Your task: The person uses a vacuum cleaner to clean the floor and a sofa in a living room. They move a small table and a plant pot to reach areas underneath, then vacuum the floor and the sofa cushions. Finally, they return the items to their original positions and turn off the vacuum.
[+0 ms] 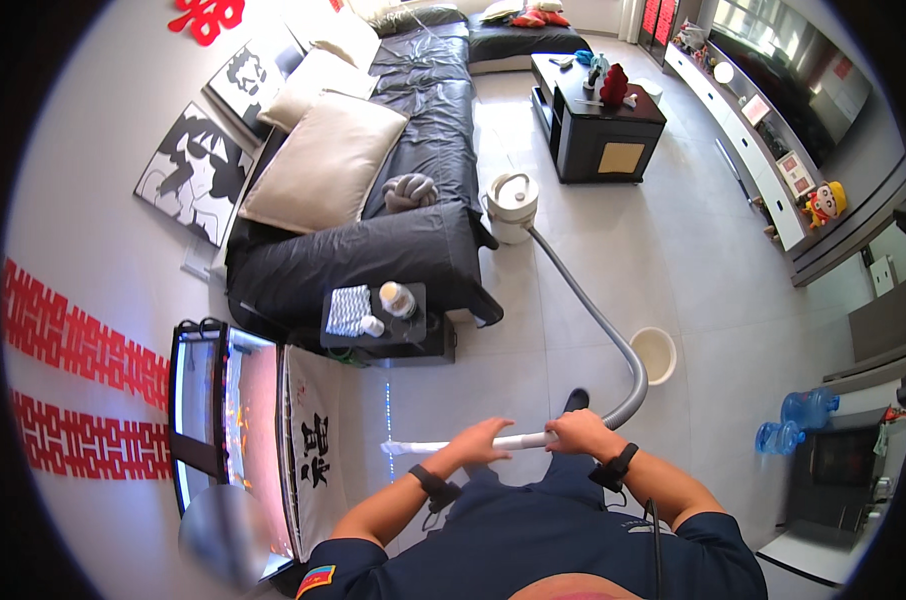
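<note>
A white vacuum wand (528, 441) lies crosswise in front of me, its pale tip at the left above the grey floor. My right hand (584, 433) grips its right end, where the grey corrugated hose (595, 311) joins. Over the wand's middle is my left hand (479, 444), thumb and fingers spread; whether it touches the tube is hard to tell. The hose runs up to a white canister vacuum (513, 202) standing beside the black-covered sofa (438, 135).
A round pale bucket (672, 356) stands right of the hose. At the left are a lit aquarium (254, 420) and a small dark side table (442, 341) with bottles. Blue water jugs (807, 409) stand at the right, a dark coffee table (599, 142) farther off.
</note>
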A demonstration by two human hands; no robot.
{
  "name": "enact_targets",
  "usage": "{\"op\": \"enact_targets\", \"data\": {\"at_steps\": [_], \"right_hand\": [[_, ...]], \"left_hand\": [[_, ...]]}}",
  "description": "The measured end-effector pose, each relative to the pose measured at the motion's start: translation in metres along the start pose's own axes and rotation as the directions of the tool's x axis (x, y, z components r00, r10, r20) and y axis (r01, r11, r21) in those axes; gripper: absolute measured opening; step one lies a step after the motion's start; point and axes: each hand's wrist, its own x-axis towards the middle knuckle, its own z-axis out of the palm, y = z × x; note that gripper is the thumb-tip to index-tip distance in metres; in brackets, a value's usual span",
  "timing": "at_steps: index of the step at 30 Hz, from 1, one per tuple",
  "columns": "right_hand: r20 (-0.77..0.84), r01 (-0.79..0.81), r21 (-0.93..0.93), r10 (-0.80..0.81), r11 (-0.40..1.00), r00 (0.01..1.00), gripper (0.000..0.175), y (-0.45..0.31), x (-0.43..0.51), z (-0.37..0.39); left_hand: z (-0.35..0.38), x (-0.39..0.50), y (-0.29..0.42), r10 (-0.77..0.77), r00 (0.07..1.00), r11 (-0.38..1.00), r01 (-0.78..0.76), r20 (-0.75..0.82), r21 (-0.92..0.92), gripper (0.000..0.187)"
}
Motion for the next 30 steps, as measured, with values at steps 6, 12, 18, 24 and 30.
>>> {"op": "enact_targets", "data": {"at_steps": [6, 12, 18, 24, 30], "right_hand": [[-0.093, 0.214, 0.135, -0.203, 0.967, 0.975, 0.038, 0.081, 0.017, -0.096], [-0.114, 0.325, 0.198, -0.307, 0.925, 0.945, 0.051, 0.189, 0.033, -0.152], [-0.163, 0.334, 0.132, -0.312, 0.933, 0.936, 0.040, 0.292, 0.094, -0.171], [0.160, 0.184, 0.166, -0.210, 0.969, 0.964, 0.044, 0.340, 0.176, -0.231], [-0.202, 0.009, 0.295, 0.053, 0.955, 0.978, 0.032, 0.417, 0.312, -0.307]], "left_hand": [[0.002, 0.120, 0.026, -0.219, 0.970, 0.971, 0.206, 0.105, 0.123, 0.042], [-0.031, 0.146, 0.081, -0.480, 0.877, 0.876, 0.481, -0.034, 0.042, 0.037], [-0.075, 0.165, 0.096, -0.604, 0.766, 0.756, 0.638, -0.221, 0.145, 0.031], [-0.126, 0.218, 0.082, -0.673, 0.695, 0.681, 0.716, -0.254, 0.152, 0.029], [-0.153, 0.264, 0.068, -0.736, 0.627, 0.637, 0.769, -0.256, 0.052, 0.026]]}}
